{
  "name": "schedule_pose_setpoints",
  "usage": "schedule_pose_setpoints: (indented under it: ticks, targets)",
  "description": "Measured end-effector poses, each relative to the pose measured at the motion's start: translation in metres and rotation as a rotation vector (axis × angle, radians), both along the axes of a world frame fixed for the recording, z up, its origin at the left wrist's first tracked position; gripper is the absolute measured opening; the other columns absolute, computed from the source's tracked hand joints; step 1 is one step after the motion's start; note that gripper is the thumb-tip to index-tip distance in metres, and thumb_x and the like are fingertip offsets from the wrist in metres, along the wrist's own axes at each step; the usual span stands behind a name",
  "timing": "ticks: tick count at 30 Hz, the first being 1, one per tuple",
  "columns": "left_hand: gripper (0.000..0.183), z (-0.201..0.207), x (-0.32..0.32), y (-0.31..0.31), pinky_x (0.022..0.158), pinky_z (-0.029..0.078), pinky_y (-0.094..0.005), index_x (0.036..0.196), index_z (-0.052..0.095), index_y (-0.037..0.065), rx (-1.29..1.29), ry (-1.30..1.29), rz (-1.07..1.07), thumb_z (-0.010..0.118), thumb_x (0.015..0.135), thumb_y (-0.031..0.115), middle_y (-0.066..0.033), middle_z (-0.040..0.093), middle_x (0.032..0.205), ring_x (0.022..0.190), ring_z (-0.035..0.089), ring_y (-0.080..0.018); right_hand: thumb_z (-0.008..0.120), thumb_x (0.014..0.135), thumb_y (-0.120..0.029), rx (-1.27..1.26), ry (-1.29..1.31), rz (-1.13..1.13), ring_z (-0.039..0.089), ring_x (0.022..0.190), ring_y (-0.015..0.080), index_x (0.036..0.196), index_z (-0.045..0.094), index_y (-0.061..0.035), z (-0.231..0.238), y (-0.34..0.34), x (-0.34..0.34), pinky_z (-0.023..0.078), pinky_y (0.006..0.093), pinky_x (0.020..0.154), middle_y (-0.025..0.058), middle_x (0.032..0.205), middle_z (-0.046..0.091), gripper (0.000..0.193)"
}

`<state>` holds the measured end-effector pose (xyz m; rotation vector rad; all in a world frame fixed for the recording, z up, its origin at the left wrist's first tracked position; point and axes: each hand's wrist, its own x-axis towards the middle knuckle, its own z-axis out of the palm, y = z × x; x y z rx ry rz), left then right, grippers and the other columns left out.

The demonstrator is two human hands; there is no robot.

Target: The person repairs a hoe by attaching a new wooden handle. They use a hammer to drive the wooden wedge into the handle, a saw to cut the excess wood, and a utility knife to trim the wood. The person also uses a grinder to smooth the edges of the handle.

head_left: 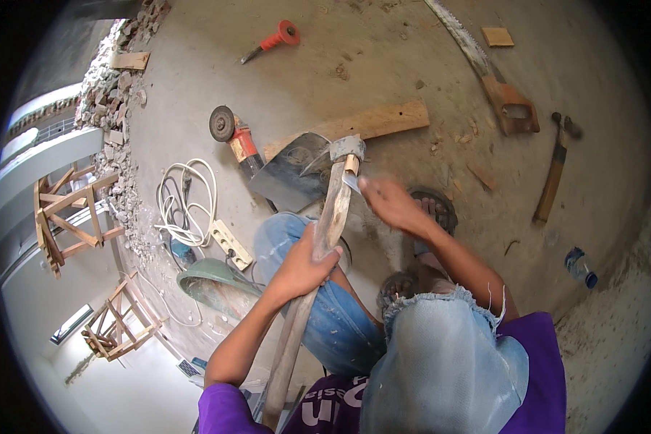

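A hoe runs slantwise up through the middle, its worn wooden handle (291, 347) passing over my left thigh. My left hand (304, 266) is wrapped round that handle partway up. At the upper end a grey metal collar (348, 147) encloses the wood, with a lighter wooden piece beside the handle inside it. The hoe's dark, wide metal blade (291, 172) extends left from there. Just below the collar, my right hand (392, 204) pinches a small pale flat piece (351, 181) against the handle; its exact kind is unclear.
Beyond the blade lie a wooden plank (387, 121) and an angle grinder (241, 142). A red-handled chisel (271, 40), handsaw (510, 101), hammer (553, 168) and plastic bottle (580, 266) are spread around. Left are a power strip (231, 244), coiled cable (208, 189), green basin (213, 281) and rubble (116, 108).
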<state>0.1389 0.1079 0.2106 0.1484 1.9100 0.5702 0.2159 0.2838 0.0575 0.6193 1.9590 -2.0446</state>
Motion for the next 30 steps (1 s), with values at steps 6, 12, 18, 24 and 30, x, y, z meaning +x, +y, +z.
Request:
schedule_pose_setpoints:
  ticks: [6, 12, 18, 24, 30]
  targets:
    - [0.051, 0.000, 0.001, 0.001, 0.054, 0.048, -0.0296, 0.132, 0.039, -0.002, 0.003, 0.007, -0.031, 0.063, 0.092, 0.020, -0.0119, 0.061, 0.084, 0.057, 0.058, -0.0148, 0.037, 0.104, -0.049, -0.056, 0.039, -0.165, 0.039, 0.060, 0.0119, 0.073, 0.048, -0.0054, -0.005, 0.017, -0.023, 0.036, 0.0326, 0.055, -0.0015, 0.064, 0.042, 0.054]
    - [0.051, -0.016, 0.003, -0.016, 0.062, 0.050, -0.0348, 0.129, 0.041, -0.004, 0.039, 0.174, -0.151, 0.064, 0.091, 0.022, -0.0169, 0.063, 0.085, 0.062, 0.062, -0.0208, 0.037, 0.104, -0.047, -0.051, -0.109, -0.017, 0.038, 0.059, 0.0116, 0.073, 0.047, -0.0058, 0.001, 0.017, -0.003, 0.035, 0.0333, 0.055, -0.0027, 0.062, 0.039, 0.053]
    - [0.053, 0.003, -0.001, 0.007, 0.085, 0.049, -0.0430, 0.126, 0.042, -0.007, -0.078, -0.046, 0.000, 0.063, 0.090, 0.026, -0.0277, 0.065, 0.095, 0.093, 0.065, -0.0425, 0.037, 0.104, -0.046, 0.049, 0.064, -0.032, 0.040, 0.061, 0.0117, 0.075, 0.049, -0.0045, -0.010, 0.002, 0.002, 0.035, 0.0332, 0.055, -0.0011, 0.063, 0.042, 0.052]
    - [0.054, -0.009, 0.003, -0.005, 0.086, 0.048, -0.0453, 0.126, 0.041, -0.007, -0.004, 0.077, -0.090, 0.063, 0.090, 0.027, -0.0311, 0.064, 0.099, 0.098, 0.063, -0.0468, 0.038, 0.104, -0.046, -0.058, -0.031, -0.144, 0.042, 0.064, 0.0142, 0.076, 0.050, -0.0037, 0.002, 0.019, -0.018, 0.037, 0.0357, 0.058, 0.0022, 0.065, 0.044, 0.052]
    - [0.051, -0.017, 0.003, -0.015, 0.058, 0.050, -0.0322, 0.132, 0.040, -0.001, 0.031, 0.210, -0.204, 0.063, 0.092, 0.021, -0.0133, 0.063, 0.084, 0.060, 0.060, -0.0162, 0.037, 0.103, -0.042, 0.022, -0.089, -0.042, 0.049, 0.068, 0.0362, 0.087, 0.054, 0.0063, 0.000, 0.015, -0.008, 0.042, 0.0477, 0.070, 0.0245, 0.075, 0.056, 0.054]
